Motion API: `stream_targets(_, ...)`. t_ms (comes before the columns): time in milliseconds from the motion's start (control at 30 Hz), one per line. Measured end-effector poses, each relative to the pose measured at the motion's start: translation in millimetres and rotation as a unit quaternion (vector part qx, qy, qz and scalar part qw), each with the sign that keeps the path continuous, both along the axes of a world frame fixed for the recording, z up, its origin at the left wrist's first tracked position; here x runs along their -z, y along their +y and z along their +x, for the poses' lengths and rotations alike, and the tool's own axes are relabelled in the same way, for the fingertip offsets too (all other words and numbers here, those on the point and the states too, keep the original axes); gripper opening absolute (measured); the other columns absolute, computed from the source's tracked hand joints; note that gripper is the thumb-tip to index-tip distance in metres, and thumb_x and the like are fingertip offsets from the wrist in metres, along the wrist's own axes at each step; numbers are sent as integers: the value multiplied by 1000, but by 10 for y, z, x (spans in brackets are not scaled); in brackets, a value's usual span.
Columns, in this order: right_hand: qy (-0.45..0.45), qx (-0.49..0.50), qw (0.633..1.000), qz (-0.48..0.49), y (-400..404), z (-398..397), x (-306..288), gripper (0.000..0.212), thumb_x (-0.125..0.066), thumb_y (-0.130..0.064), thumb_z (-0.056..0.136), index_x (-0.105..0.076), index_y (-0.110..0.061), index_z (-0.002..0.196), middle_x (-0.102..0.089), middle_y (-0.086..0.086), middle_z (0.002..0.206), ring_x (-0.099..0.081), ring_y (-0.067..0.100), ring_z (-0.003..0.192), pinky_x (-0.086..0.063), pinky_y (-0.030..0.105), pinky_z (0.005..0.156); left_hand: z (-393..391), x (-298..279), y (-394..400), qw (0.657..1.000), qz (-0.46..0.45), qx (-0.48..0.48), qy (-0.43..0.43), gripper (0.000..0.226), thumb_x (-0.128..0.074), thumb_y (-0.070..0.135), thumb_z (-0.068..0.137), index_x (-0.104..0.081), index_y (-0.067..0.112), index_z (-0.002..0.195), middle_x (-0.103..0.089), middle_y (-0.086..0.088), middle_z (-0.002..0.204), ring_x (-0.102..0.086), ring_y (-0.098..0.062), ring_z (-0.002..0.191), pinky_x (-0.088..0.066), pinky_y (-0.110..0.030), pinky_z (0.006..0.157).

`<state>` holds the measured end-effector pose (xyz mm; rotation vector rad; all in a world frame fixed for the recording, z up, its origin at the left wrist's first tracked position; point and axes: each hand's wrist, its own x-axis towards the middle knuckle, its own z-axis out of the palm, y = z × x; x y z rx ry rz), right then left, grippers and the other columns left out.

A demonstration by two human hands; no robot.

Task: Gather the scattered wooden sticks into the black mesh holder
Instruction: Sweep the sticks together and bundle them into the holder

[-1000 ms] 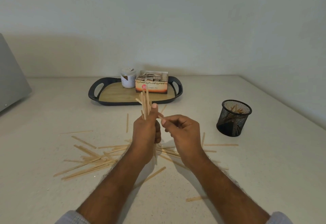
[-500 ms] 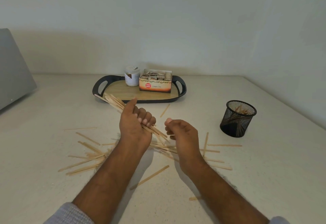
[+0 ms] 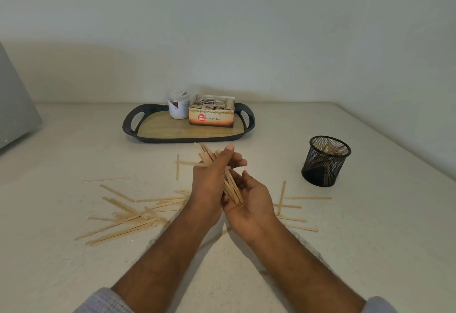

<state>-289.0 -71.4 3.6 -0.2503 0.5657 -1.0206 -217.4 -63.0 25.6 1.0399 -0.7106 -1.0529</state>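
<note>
Spillage is the main risk here. The left hand [image 3: 209,184] is wrapped around a bundle of wooden sticks [image 3: 228,184], their far ends fanning out past the thumb toward the tray [image 3: 130,125], while the right hand [image 3: 249,204] sits cupped and open against the bundle's near ends, touching them but not clamped on anything. The sticks in the bundle are not lying parallel (several splay at the top), so a loose squeeze or a quick tilt could let one slide out and drop back onto the countertop [image 3: 74,275].

The black mesh holder [image 3: 326,161] stands well apart to the right, upright, with a few sticks already inside, though how many is hard to tell through the mesh. Its mouth is narrow next to a fanned bundle, so splayed ends could catch the rim and tip it, since it looks light.

Many loose sticks [image 3: 128,221] lie scattered on the left, and more sit near the right wrist. A forearm sweeping low toward the holder could drag those farther away.
</note>
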Motion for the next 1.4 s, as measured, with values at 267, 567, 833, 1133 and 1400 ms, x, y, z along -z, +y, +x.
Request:
stream_targets(267,96,-41,987,-123,11,-40,8,28,-66,-30,86,-76,-6,96,-70,13,91,-62,20,75,-45,24,53,85,-47,13,1000,6,4,-19,56,-46,52,96,-69,25,53,-78,1,97,-73,-14,75,-52,-28,65)
stream_targets(567,50,-62,995,-58,-23,-61,28,38,-62,-22,89,-64,4,116,-65,13,80,-58,14,54,-44,19,36,118,36,-4,992,31,116,-37,30,-42,20,102,-67,18,120,-75,0,111,-67,-9,108,-52,-31,95)
stream_targets(833,64,-63,993,-81,-36,-85,18,21,-55,-6,88,-68,-1,102,-67,14,82,-59,16,57,-44,19,40,53,54,-20,999,37,-6,18,50,-49,52,94,-68,16,65,-74,-8,70,-71,-16,60,-56,-25,53)
stream_targets(1133,143,-73,979,-127,-18,-54,70,34,-50,0,79,-72,-8,55,-69,18,74,-66,21,60,-51,24,48,182,72,-86,990,8,-78,119,60,-54,65,85,-44,20,46,-46,-2,48,-57,-16,52,-51,-33,67)
stream_targets(1400,162,-74,961,-209,27,-30,79,26,-65,-20,88,-70,-2,106,-67,9,82,-54,14,61,-42,27,56,220,138,-111,991,12,-76,110,64,-41,70,89,-43,22,46,-59,1,59,-53,-13,50,-44,-29,53)
